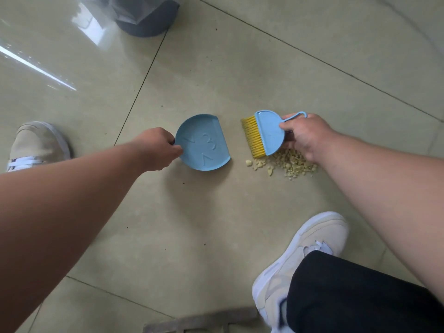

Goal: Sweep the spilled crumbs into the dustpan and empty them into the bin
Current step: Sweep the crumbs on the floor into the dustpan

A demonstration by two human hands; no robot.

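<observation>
Left hand (157, 150) pinching the rear rim of the round light-blue plastic dustpan (204, 143), straight lip turned right toward the spill. Right hand (304, 135) clamped on the looped handle of the small light-blue plastic brush with yellow bristles (263, 133), bristles pointing left, brush head over the near edge of the heap. Pale yellow crumbs (286, 164) heaped on the glossy beige tiled floor (240, 68), just right of the dustpan lip, partly under the right hand; a few strays nearest the pan.

Likely trouble: a gap of bare tile between lip and crumbs, so a fast stroke could scatter pieces past the pan's ends. Pan held only at the rear, seemingly light; a push from the brush could skid it left on the slick tile or tip the lip up, sending crumbs beneath. Shallow rim, so spilling on the carry to the bin if tilted.

Room: open tile ahead and left. Dark grout lines close by, able to catch fine bits. Beige-and-white shoe (302, 258) close behind the heap, another shoe (36, 145) far left. Grey round bin with clear liner (146, 18) well apart, up ahead, path to it unobstructed.
</observation>
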